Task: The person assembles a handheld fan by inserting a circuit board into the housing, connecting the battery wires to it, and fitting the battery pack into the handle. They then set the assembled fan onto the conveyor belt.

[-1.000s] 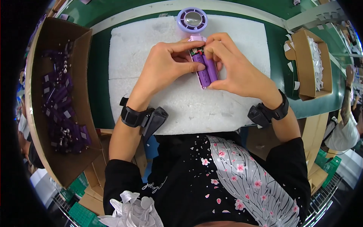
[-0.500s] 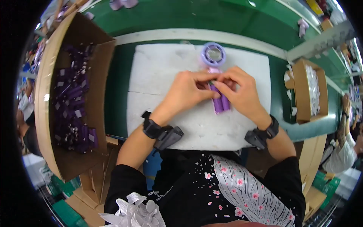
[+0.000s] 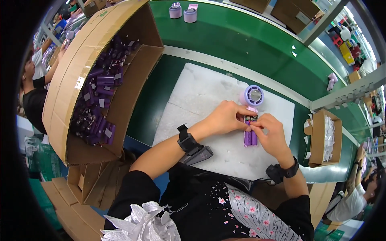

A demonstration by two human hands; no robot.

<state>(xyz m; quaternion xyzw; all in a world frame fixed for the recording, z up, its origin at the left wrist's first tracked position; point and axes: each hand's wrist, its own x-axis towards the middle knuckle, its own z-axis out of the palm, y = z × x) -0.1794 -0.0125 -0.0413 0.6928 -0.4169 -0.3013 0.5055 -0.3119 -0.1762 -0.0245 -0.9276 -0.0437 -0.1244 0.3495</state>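
A light purple handheld fan (image 3: 254, 95) lies on a white foam sheet (image 3: 193, 96), its round head away from me and its handle toward me. The handle is uncovered, showing a small green circuit board (image 3: 251, 118) and purple battery cells (image 3: 251, 139). My left hand (image 3: 226, 119) comes in from the left, thumb and fingers closed on the handle beside the board. From the right, my right hand (image 3: 272, 134) pinches at the spot where board and cells meet. Anything small between those fingertips is hidden.
At left a large open cardboard box (image 3: 138, 86) holds many purple battery cells with wires. A smaller box (image 3: 317, 138) at right contains small whitish pieces. Two purple fan parts (image 3: 190, 15) stand on the green surface beyond; another lies far right (image 3: 331, 81).
The whole view has turned, so the bench appears slanted and more of the left box shows. Both hands stay at the fan's handle; the fingers have parted slightly, uncovering the circuit board.
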